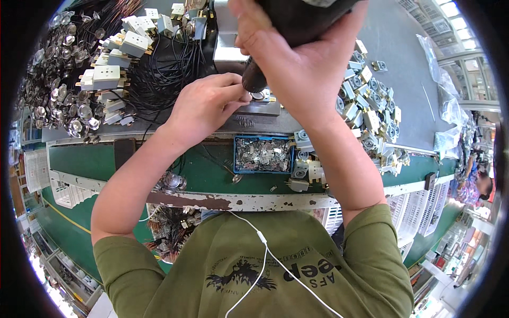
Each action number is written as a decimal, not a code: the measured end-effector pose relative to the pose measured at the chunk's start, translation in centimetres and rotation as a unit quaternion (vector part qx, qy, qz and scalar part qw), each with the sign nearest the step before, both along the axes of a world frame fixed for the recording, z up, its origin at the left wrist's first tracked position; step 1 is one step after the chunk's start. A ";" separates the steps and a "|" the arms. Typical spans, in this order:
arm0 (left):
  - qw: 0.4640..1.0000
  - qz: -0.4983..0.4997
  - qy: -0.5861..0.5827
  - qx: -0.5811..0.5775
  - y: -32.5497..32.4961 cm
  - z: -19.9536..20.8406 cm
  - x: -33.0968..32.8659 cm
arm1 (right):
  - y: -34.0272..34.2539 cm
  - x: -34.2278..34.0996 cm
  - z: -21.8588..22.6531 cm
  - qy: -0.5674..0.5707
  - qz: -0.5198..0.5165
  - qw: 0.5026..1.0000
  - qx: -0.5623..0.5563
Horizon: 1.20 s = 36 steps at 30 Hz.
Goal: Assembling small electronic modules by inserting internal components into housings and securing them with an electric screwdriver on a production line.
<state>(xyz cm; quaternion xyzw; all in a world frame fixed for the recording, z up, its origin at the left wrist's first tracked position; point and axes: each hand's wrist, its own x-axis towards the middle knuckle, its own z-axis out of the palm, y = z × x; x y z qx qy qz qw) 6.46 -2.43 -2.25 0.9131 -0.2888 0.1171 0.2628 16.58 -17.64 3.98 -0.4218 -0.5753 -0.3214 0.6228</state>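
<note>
My right hand (305,71) is wrapped around a thick black power screwdriver (297,24), whose narrow end points down at the metal block (260,108). On that block sits a small part with a round metal face (258,96), partly covered by the tool. The fingers of my left hand (207,103) are pinched together at the left side of this part, close to the tool's tip. A small coiled spring (245,122) lies just in front of the block.
Pale switch housings with black wires (108,77) and round metal caps (74,111) are heaped at left. Grey and cream housings (371,103) pile up at right. A blue tray (235,155) of small metal pieces stands near the bench edge (265,202). Clear plastic (449,108) lies far right.
</note>
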 end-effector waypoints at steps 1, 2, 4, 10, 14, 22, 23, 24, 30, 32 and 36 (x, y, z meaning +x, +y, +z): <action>1.000 0.000 -0.004 0.002 0.3 -0.2 0.0 | 0.3 -1.5 0.3 0.000 0.005 1.000 0.000; 1.000 0.005 -0.004 0.002 0.5 -0.2 -0.1 | 0.7 -4.4 1.2 0.205 -0.010 0.979 -0.004; 1.000 0.010 0.000 -0.010 0.4 -0.2 -0.3 | 0.9 -5.8 2.6 0.401 -0.027 0.916 -0.013; 0.983 0.119 0.139 -0.015 -0.2 0.0 -0.3 | 1.6 -5.0 2.2 0.407 -0.017 0.908 -0.100; 0.979 0.081 0.183 0.029 0.1 1.2 0.5 | 1.9 -5.1 1.8 0.408 -0.067 0.903 -0.118; 0.973 0.068 0.208 0.068 0.1 1.4 0.5 | 2.0 -2.0 -0.2 0.195 0.149 0.969 -0.009; 0.974 0.064 0.207 0.070 0.3 1.4 0.5 | 1.7 -3.0 0.2 0.199 0.149 0.969 -0.008; 0.974 0.061 0.206 0.071 0.5 1.4 0.6 | 1.1 -4.7 0.7 0.297 0.093 0.946 -0.088; 0.991 0.063 0.112 0.033 1.1 -1.4 1.7 | 2.3 -4.5 0.9 0.223 0.049 0.972 -0.049; 0.992 0.050 0.106 0.041 1.4 -1.1 0.7 | -0.2 -3.9 0.5 0.230 -0.272 0.924 -0.140; 0.994 -0.023 -0.030 0.104 0.0 1.1 0.4 | -2.8 -5.4 5.4 0.322 -0.050 0.945 -0.023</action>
